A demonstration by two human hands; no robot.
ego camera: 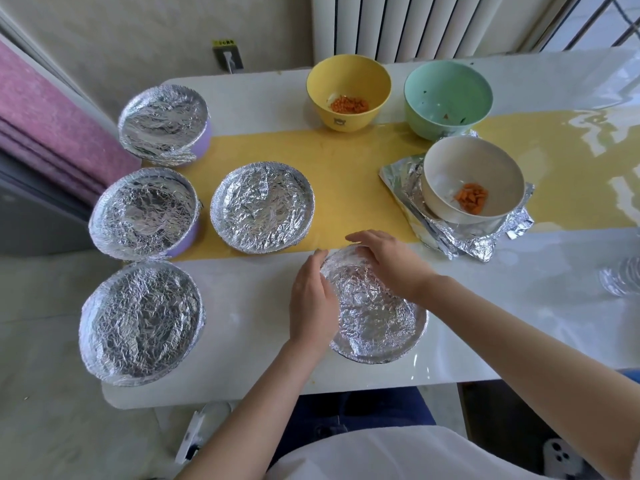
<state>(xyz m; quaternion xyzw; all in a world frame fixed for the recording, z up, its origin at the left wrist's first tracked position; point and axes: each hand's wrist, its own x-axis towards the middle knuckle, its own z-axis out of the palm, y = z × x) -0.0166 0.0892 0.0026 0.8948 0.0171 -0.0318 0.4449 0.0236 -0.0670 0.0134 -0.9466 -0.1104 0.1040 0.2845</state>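
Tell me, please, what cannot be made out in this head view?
Head view: contents of the foil-covered bowl, hidden by its foil.
Head view: grip of the left hand and right hand on its rim; the hands' backs cover the contact.
Head view: shiny thing at the right edge, cut off by the frame.

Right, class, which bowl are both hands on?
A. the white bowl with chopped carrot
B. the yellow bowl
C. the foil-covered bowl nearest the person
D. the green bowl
C: the left hand and right hand both touch the rim of the nearest foil-covered bowl.
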